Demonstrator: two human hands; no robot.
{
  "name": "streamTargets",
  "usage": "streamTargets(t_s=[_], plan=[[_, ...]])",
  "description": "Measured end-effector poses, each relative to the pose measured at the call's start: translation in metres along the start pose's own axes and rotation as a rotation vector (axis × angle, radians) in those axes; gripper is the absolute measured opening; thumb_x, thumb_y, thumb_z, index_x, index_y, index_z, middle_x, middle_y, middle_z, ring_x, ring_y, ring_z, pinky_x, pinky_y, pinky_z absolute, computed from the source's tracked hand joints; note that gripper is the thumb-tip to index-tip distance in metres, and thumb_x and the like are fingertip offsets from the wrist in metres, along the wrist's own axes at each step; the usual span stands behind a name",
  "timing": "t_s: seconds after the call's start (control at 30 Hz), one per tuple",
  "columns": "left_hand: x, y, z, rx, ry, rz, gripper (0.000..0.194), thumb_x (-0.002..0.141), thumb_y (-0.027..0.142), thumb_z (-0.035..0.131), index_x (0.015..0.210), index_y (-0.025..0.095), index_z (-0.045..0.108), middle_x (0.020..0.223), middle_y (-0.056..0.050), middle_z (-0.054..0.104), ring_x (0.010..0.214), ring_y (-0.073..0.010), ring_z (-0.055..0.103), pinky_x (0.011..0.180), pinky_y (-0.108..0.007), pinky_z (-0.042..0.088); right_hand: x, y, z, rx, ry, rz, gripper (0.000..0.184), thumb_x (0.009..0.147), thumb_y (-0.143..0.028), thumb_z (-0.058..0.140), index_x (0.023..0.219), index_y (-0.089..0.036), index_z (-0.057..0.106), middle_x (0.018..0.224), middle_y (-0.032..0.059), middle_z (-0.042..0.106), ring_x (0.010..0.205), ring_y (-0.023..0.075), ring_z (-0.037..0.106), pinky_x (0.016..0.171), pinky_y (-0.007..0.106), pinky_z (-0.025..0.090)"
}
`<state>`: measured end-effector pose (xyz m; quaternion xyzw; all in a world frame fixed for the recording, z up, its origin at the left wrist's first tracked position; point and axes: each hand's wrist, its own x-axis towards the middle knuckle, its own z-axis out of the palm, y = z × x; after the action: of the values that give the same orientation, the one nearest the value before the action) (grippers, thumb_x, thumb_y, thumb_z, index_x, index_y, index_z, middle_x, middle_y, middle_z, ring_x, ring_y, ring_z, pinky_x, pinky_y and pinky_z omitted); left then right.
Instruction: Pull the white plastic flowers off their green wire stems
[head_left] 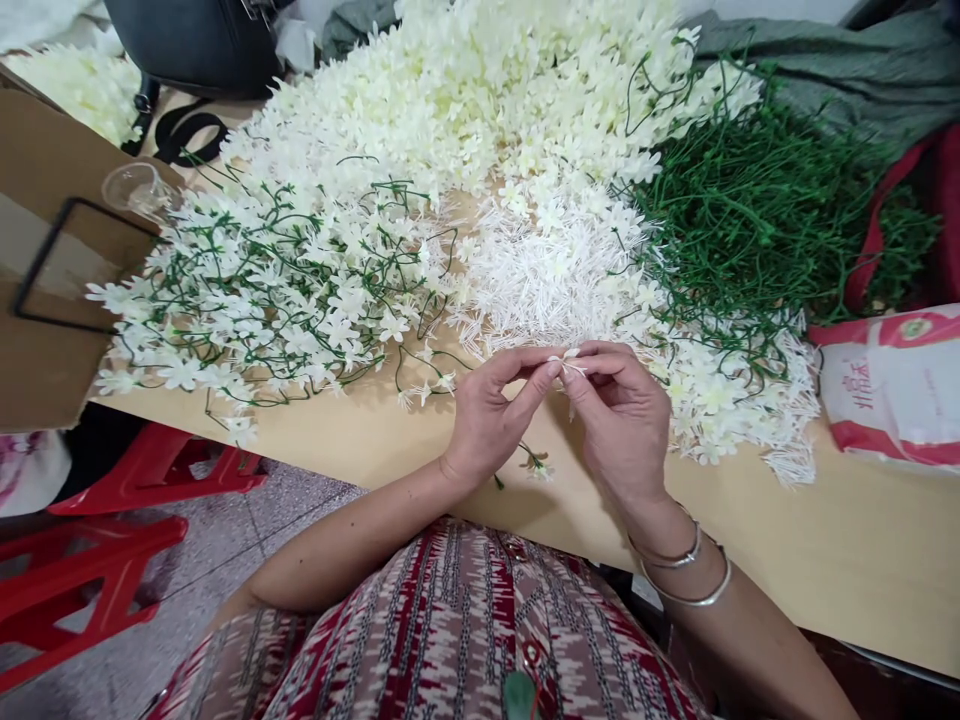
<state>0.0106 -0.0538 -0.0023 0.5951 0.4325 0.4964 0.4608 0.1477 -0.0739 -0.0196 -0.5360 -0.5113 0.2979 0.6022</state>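
Stemmed flowers are heaped at left. By the left hand a white blossom is held in a closed pinch, equally near both hands, its long axis unclear; by the right hand it is likewise pinched.

Room over near-right tabletop, white blossoms and packet as obstacles beyond

Tan table, white blossoms (heaped), green stems
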Motion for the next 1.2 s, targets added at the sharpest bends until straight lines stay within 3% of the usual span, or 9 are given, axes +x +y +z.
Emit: streamTargets(t_s=[0.23, 0.53, 0.67, 0.8, 0.97, 1.2], plan=[[0.001, 0.001, 0.002, 0.047, -0.01, 0.07, 0.015, 0.097, 0.031, 0.068, 0.106, 0.025, 0.079, 0.105, -0.006, 0.082, 0.094, -0.0182, 0.076, 0.09, -0.035, 0.061, 0.002, 0.001, -0.001, 0.036, 0.008, -0.003, 0.006, 0.087, -0.023, 0.076, 0.087, -0.024, 0.07, 0.098, 0.0022, 0.068, 0.097, 0.0171, 0.068, 0.081, 0.033, 0.054], [0.004, -0.003, 0.007, -0.241, -0.027, -0.21, 0.022, 0.091, 0.043, 0.075, 0.1, 0.023, 0.08, 0.1, -0.005, 0.082, 0.089, -0.0156, 0.075, 0.087, -0.03, 0.061, 0.006, 0.004, -0.005, 0.158, 0.048, 0.094, 0.006, 0.088, -0.022, 0.073, 0.087, -0.025, 0.068, 0.102, 0.0012, 0.07, 0.091, 0.015, 0.067, 0.077, 0.031, 0.055], [0.004, -0.002, 0.007, -0.291, -0.021, -0.262, 0.026, 0.089, 0.046, 0.077, 0.101, 0.023, 0.08, 0.095, -0.004, 0.082, 0.088, -0.0156, 0.076, 0.088, -0.031, 0.062, 0.005, 0.003, -0.006, 0.134, 0.042, 0.09, 0.006, 0.087, -0.023, 0.074, 0.087, -0.025, 0.068, 0.102, 0.0017, 0.07, 0.093, 0.016, 0.067, 0.078, 0.032, 0.056], [0.003, -0.002, 0.007, -0.213, 0.0, -0.196, 0.024, 0.092, 0.044, 0.074, 0.103, 0.024, 0.081, 0.1, -0.005, 0.082, 0.091, -0.0167, 0.077, 0.089, -0.032, 0.063, 0.005, -0.001, -0.006, 0.049, 0.034, 0.034, 0.008, 0.086, -0.02, 0.073, 0.085, -0.024, 0.067, 0.099, 0.0015, 0.069, 0.094, 0.0172, 0.068, 0.08, 0.034, 0.056], [0.001, -0.001, 0.003, 0.013, 0.004, -0.009, 0.018, 0.097, 0.035, 0.069, 0.107, 0.025, 0.08, 0.108, -0.006, 0.082, 0.095, -0.0187, 0.077, 0.092, -0.037, 0.062, 0.006, -0.007, -0.006, -0.124, 0.047, -0.08, 0.01, 0.085, -0.015, 0.072, 0.087, -0.025, 0.068, 0.096, 0.0017, 0.07, 0.096, 0.0196, 0.068, 0.087, 0.04, 0.055], [0.002, 0.002, 0.002, 0.189, -0.035, 0.177, 0.017, 0.098, 0.028, 0.067, 0.109, 0.027, 0.079, 0.107, -0.005, 0.082, 0.095, -0.0193, 0.077, 0.09, -0.037, 0.062, 0.005, -0.014, -0.007, -0.371, 0.048, -0.324, 0.021, 0.088, -0.013, 0.07, 0.096, -0.032, 0.069, 0.098, 0.0037, 0.07, 0.095, 0.0241, 0.069, 0.087, 0.047, 0.058]])
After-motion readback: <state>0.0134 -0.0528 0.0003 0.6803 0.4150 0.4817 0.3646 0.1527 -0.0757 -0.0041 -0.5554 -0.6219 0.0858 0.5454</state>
